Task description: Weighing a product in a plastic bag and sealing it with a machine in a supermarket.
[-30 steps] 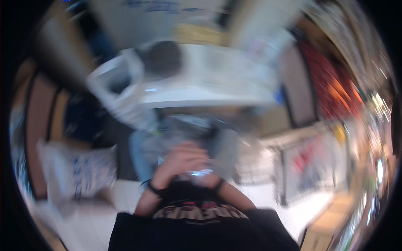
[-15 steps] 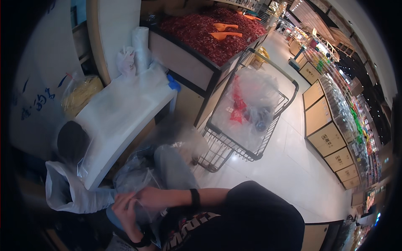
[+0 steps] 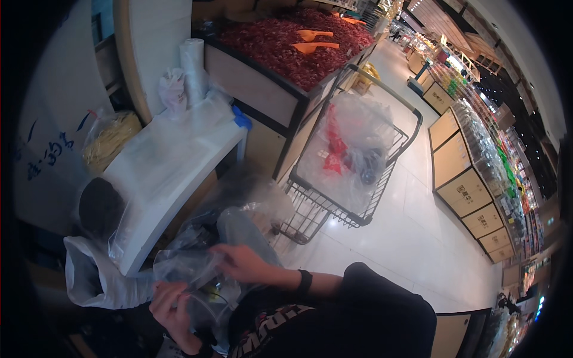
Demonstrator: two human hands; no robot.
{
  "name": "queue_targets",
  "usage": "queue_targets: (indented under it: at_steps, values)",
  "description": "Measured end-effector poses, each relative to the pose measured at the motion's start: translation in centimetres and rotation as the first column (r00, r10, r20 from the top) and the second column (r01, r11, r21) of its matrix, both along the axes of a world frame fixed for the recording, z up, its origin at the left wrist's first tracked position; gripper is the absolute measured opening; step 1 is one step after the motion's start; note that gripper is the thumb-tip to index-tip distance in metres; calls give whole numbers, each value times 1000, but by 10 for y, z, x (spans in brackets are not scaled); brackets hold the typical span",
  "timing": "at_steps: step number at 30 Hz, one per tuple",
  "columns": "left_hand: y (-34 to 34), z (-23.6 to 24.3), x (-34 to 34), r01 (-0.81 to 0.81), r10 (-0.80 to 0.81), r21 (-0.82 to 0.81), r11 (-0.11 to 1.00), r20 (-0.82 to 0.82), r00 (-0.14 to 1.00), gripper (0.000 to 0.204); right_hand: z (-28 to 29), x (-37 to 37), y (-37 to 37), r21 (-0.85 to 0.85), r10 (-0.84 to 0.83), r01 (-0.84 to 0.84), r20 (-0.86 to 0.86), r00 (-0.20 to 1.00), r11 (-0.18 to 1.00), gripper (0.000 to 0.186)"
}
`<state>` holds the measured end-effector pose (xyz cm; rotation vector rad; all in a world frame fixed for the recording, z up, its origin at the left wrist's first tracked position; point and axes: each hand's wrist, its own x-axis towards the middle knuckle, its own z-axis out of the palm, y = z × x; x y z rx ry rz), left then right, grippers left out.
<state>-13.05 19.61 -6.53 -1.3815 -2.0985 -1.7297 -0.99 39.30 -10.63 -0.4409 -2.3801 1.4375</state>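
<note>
Basically, the 2 hands are busy at a clear plastic bag point(image 3: 190, 264), which lies between them, loose and crumpled, just in front of the dark T-shirt point(image 3: 352, 319). The right hand point(image 3: 242, 262), with a black band point(image 3: 305, 280) at its wrist, has its fingertips pinched on the film at the far side of the bag; the left hand point(image 3: 171, 303), nearer the body and lower, has its fingers curled over the near left edge, gripping it. Something yellow-green shows through the film between the hands (too blurred to name). Just left of the left hand, a white bag point(image 3: 80, 280) stands with its mouth gaping. Beyond both hands, ahead and to the left, is a white table point(image 3: 173, 158) with a dark rounded object point(image 3: 100, 206) at its near end. At the end farther from the hands a roll of clear film point(image 3: 192, 68) stands upright, a small whitish bag point(image 3: 173, 89) just beside it. Farther ahead of the hands, a bin point(image 3: 256, 71) holds a red heap with orange scoops point(image 3: 316, 47) on it. To the right of the hands and ahead, a wire cart point(image 3: 412, 122) carries clear bags with red parts; well off to the right run wood-fronted shelves point(image 3: 465, 197).
</note>
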Motion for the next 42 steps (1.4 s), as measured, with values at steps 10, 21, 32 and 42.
queue_targets:
  at_steps: [10,21,32,42]
  values:
    - [-70,132,63,-110,875,912,395,-410,-256,49,8,-1,20,-520,197,-118,98,975,846,32]
    - [-57,148,80,-495,690,867,56,-392,-609,46,5,-7,20,-526,148,-53,141,979,849,32]
    - [-77,139,83,-383,791,860,337,-479,-381,60,4,-7,22,-538,136,-44,131,982,842,33]
    - [-98,133,102,-502,720,686,527,-674,-164,56,4,-8,20,-520,124,-34,140,982,853,33]
